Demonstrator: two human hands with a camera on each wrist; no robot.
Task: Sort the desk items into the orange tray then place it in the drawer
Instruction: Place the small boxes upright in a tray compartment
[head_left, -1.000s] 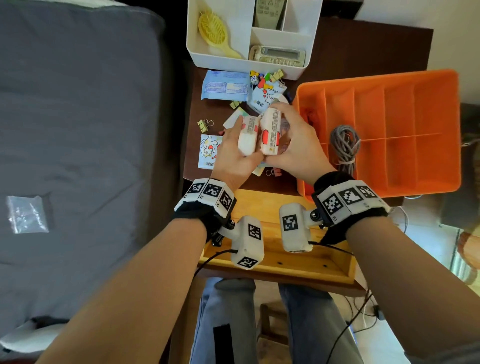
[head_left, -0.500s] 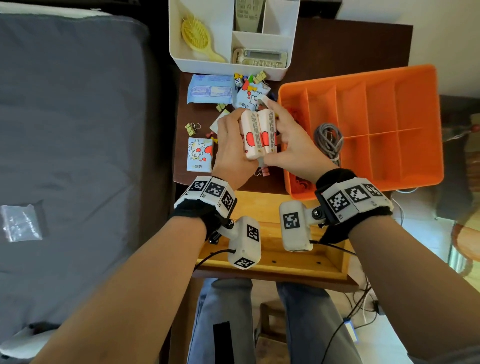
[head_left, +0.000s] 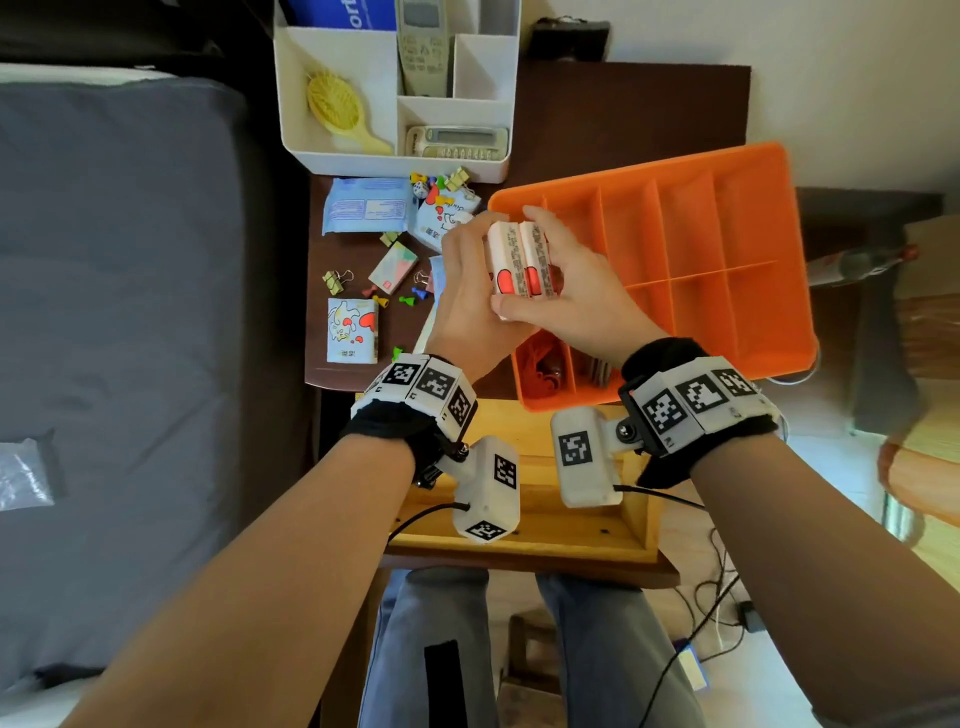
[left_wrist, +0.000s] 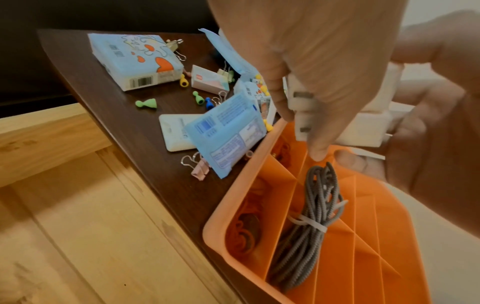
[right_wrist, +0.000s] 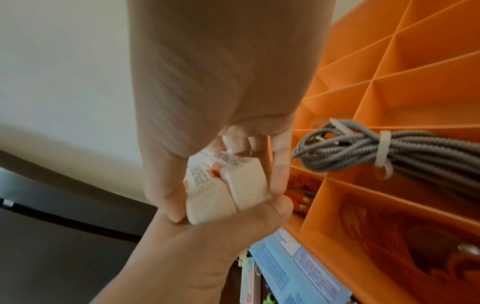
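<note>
Both hands' grip on two packs (head_left: 521, 265), now over orange tray (head_left: 753, 249).

We see a smooth, matt orange plastic tray (head_left: 753, 171) on a dark wood-grain surface (head_left: 623, 104), a braided grey cable (left_wrist: 311, 226), glossy plastic-wrapped tissue packs (head_left: 352, 330) and a pale unvarnished wooden drawer (head_left: 519, 540).

A white organizer (head_left: 470, 171) holds a yellow hairbrush (head_left: 337, 109) and two remotes beside a grey bed (head_left: 130, 270).
</note>
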